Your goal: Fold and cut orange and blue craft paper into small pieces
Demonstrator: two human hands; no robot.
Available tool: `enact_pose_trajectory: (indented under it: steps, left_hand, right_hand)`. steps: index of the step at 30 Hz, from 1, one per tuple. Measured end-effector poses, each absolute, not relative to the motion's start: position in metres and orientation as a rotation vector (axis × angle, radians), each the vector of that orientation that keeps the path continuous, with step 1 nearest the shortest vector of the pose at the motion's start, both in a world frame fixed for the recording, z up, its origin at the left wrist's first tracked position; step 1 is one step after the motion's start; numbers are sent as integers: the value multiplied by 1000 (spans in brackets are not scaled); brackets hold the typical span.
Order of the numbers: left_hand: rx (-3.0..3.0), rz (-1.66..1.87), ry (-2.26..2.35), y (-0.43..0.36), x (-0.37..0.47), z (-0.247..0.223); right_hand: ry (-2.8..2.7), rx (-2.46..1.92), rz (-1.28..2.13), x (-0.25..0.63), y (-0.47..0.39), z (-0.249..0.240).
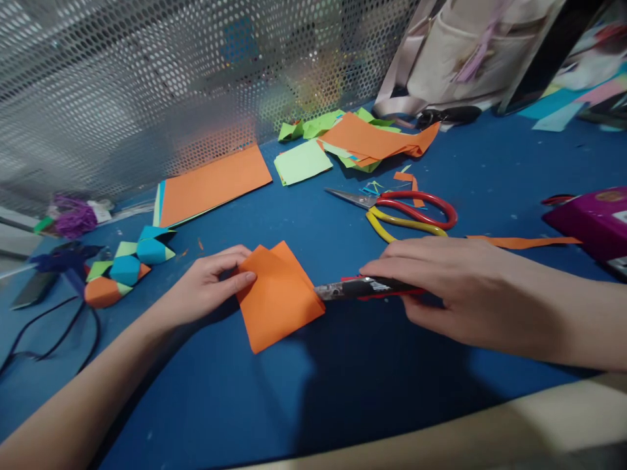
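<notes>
Pinched between the thumb and fingers of my left hand (213,284) is a piece of orange paper (277,303), with overlapping layers or folds, held low over the blue table. My right hand (455,294) is closed round a slim black-and-red hand tool (372,287) with a grey metal tip; its exact kind is hard to make out. That tip meets the right corner of the orange paper. Just beyond my right hand lie scissors (411,205) with one red and one yellow handle, blades pointing left. An orange paper strip (524,242) extends right from behind the hand.
Along the perforated metal panel (171,78) lie orange sheets (215,186), a pale green paper stack (304,163) and crumpled orange paper (377,137). Folded coloured paper pieces (127,267) and a dark cord (53,349) are at left. A purple object (592,219) stands right.
</notes>
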State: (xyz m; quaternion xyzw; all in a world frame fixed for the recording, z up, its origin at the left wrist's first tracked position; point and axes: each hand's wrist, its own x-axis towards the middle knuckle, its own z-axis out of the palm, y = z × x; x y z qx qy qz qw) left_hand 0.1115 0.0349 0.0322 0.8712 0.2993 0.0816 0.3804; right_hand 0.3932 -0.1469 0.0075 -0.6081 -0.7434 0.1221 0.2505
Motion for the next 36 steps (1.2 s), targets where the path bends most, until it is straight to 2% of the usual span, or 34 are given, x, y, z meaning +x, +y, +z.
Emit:
enact_pose_trajectory:
  steps: [3, 7, 12, 15, 19, 22, 26, 36]
  left_hand:
    - [2228, 210, 779, 33, 114, 31]
    - [2297, 219, 798, 28, 117, 25]
    - [2545, 425, 900, 19, 116, 21]
    - [2709, 414, 617, 16, 116, 24]
    - [2771, 133, 90, 19, 124, 27]
    - [2803, -61, -102, 24, 132, 25]
    - [2835, -114, -216, 25, 132, 21]
    - [2926, 45, -268, 5, 99, 10]
  right_hand:
    - [-2211, -1571, 403, 399, -149, 5]
    - [-2189, -1485, 445, 406, -149, -1]
    - [-2157, -1419, 416, 408, -151, -10]
    - [-2178, -1429, 430, 410, -151, -11]
    - [-2198, -1442, 491, 411, -149, -5]
    - [-2227, -1439, 544, 411, -149, 2]
    - [-2262, -1446, 626, 410, -151, 9]
    - [-2251, -1400, 571, 410, -148, 4]
